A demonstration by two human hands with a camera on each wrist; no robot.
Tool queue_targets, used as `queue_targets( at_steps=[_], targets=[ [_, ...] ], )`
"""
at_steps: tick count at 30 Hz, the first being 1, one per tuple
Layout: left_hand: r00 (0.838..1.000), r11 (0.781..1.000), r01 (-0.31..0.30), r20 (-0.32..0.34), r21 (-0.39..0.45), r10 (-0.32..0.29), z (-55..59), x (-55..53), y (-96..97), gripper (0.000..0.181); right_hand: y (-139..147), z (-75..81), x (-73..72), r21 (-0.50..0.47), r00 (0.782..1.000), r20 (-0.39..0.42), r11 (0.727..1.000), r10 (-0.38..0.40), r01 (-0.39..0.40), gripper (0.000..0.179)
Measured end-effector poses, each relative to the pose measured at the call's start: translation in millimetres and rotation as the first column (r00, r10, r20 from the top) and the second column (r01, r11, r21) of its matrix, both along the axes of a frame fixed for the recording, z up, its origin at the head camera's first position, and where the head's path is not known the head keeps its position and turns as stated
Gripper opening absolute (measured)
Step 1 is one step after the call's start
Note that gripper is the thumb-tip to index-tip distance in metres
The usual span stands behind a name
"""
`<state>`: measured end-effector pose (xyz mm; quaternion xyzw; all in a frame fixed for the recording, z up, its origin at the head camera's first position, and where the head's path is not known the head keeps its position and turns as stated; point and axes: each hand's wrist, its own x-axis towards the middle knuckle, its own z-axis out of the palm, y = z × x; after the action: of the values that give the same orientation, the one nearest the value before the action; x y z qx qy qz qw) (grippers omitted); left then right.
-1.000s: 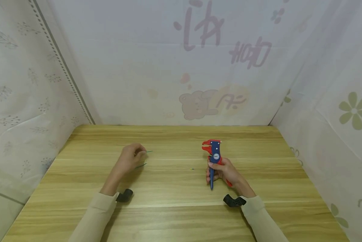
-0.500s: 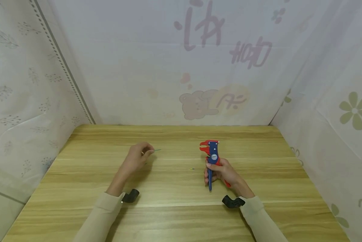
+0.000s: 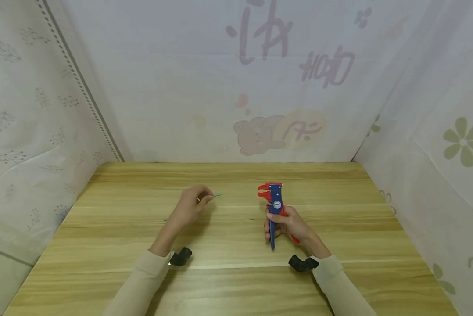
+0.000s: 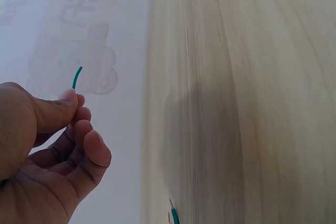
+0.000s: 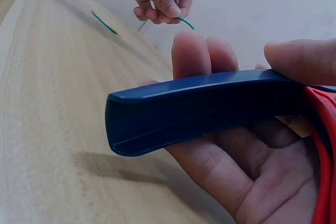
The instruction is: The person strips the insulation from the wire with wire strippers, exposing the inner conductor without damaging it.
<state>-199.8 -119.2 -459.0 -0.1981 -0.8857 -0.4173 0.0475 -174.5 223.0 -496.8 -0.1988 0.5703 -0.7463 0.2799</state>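
Note:
My left hand [image 3: 190,206] pinches a short green wire [image 4: 77,77] between thumb and fingertips, its free end poking out to the right in the head view. My right hand [image 3: 291,223] grips a blue and red wire stripper [image 3: 276,193] by its handles, upright, its red jaws parted and facing left toward the wire. In the right wrist view the blue handle [image 5: 199,93] fills the middle, with fingers wrapped about it. A second green wire [image 5: 104,22], bare copper at one end, lies on the table, mostly hidden behind the left forearm in the head view.
A tiny yellow and dark scrap [image 3: 251,219] lies on the wooden table [image 3: 236,289] between the two hands. Printed cloth [image 3: 173,87] hangs behind the table and along both sides. Black wrist-worn devices [image 3: 181,256] stick out beside both cuffs.
The left hand has moved rightward with its green wire, leaving the other wire behind on the table. The right hand and stripper have shifted slightly left.

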Motion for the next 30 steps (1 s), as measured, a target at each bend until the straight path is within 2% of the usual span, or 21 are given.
queue_targets(
  at_steps=[10,17,30],
  targets=[
    [0.999,0.999,0.040,-0.019,0.014,-0.040,4.8,2.0,15.8,0.007,-4,2.1,2.5,-0.018,1.000,-0.008,1.000,0.022,-0.022,0.018],
    [0.997,0.997,0.072,-0.024,0.027,-0.071,3.5,4.3,24.9,0.006,-8,3.2,4.1,0.014,1.000,0.019,1.000,0.022,-0.023,0.036],
    [0.994,0.992,0.110,-0.024,0.057,-0.109,6.8,7.5,42.6,0.006,-14,2.6,6.6,0.005,0.999,-0.016,0.999,0.046,-0.046,0.026]
  ],
)
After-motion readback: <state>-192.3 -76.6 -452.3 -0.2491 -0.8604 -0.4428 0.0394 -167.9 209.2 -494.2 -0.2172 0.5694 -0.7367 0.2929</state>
